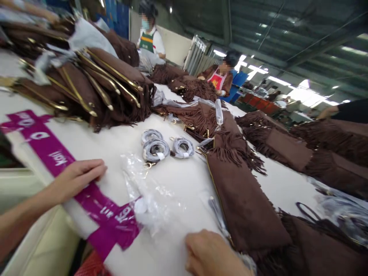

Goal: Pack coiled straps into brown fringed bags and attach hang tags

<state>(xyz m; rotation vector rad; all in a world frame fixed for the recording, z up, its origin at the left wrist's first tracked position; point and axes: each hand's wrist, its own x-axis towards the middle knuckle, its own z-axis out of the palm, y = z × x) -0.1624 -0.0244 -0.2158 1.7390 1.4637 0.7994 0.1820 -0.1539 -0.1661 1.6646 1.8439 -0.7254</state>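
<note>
My left hand [77, 178] lies across a purple printed strip [47, 142] along the table's near edge, its fingers stretched out. My right hand [212, 253] is low in the view with its fingers curled in; whatever they may hold is hidden. Just right of it lies a brown suede bag [244, 199] with fringe and a gold zip edge. Between my hands, crumpled clear plastic [155, 211] rests on the white tabletop [115, 149]. Beyond it are coiled, wrapped straps [155, 149], with another wrapped coil [183, 148] beside them.
A heap of brown bags [109, 80] with gold zips stands at the far left. More fringed bags [287, 147] run along the right. Wrapped straps [345, 214] lie at the right edge. Two people [149, 42] are across the table, and other people's arms [330, 112] reach in at the sides.
</note>
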